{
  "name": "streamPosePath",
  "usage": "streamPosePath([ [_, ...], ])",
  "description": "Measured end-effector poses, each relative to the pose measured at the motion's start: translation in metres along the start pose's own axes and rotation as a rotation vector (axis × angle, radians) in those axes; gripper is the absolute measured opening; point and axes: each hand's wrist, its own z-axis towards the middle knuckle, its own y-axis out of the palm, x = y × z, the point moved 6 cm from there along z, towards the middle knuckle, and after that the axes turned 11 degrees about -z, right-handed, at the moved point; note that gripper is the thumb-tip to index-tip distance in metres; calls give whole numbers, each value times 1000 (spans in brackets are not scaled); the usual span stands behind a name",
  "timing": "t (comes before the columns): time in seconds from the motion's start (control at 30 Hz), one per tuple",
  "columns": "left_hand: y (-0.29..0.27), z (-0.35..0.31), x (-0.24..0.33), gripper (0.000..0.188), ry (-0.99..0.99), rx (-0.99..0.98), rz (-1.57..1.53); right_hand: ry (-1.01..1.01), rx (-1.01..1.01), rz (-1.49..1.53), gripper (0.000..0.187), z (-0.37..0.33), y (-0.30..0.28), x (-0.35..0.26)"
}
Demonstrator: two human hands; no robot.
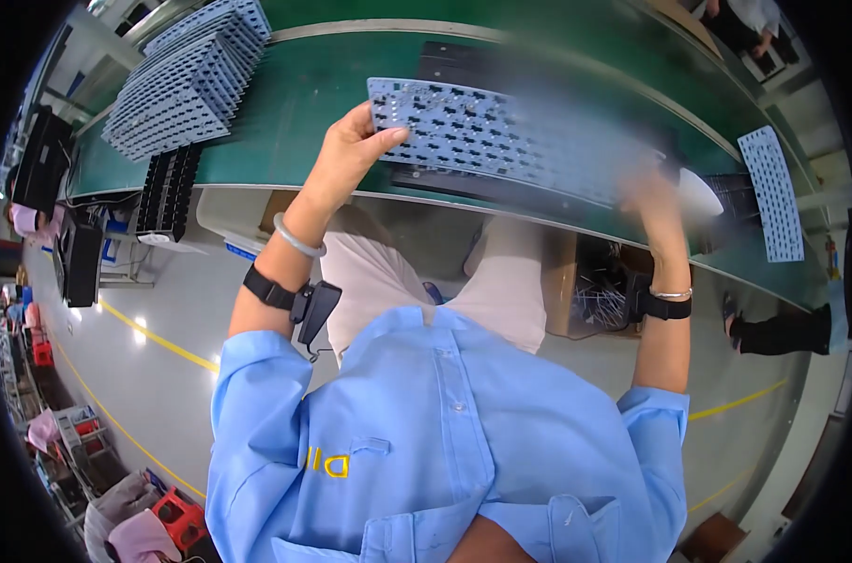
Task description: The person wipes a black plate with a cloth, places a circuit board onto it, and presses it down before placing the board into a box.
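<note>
My left hand pinches the left end of a long light-blue keyboard plate, thumb on top. The plate bears rows of black marks or cut-outs and is held slightly tilted above the green bench. My right hand is at the plate's right end, but a blur covers its fingers and that part of the plate, so its grip does not show. Next to the right hand lies a smooth white rounded object. Beneath the plate a flat dark fixture shows at the far and near edges.
On the green bench, a tall fanned stack of similar plates leans at the left, near a black slotted rack. Another plate stands at the far right. Below the bench is a cardboard box. Another person is beyond the bench.
</note>
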Motion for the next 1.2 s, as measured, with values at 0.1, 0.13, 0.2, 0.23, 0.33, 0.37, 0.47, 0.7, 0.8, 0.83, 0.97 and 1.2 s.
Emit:
streamPosePath([
  [0.1,-2,1,0,26,0,-24,-7,-6,-4,1,19,1,-1,2],
  [0.13,-2,1,-1,26,-2,-38,-4,-6,-1,2,19,2,-2,3],
  [0.2,-5,-1,-2,26,-3,-42,-3,-12,-23,-29,22,1,-4,4],
  [0.23,-4,-1,-1,26,0,-49,15,-11,-32,-58,26,1,-6,5],
  [0.33,-1,0,0,26,4,-69,47,-13,-36,-89,31,2,-7,11],
  [0.37,-2,-1,0,26,5,-66,72,-17,-30,-87,31,1,-8,14],
  [0.47,-5,-1,-4,25,6,-87,116,-9,7,-92,26,-2,-7,13],
  [0.7,-16,24,-26,34,-11,-123,202,-6,48,-155,19,15,4,5],
  [0.8,-17,32,-28,37,-63,-125,419,-118,65,-465,22,20,2,20],
  [0.83,-18,33,-28,39,-86,-119,529,-117,69,-465,22,19,1,20],
  [0.97,-9,45,-22,38,-183,-184,862,-173,78,-356,27,8,1,9],
  [1.2,-28,31,-3,31,-175,46,246,-96,109,-296,23,18,-6,-13],
])
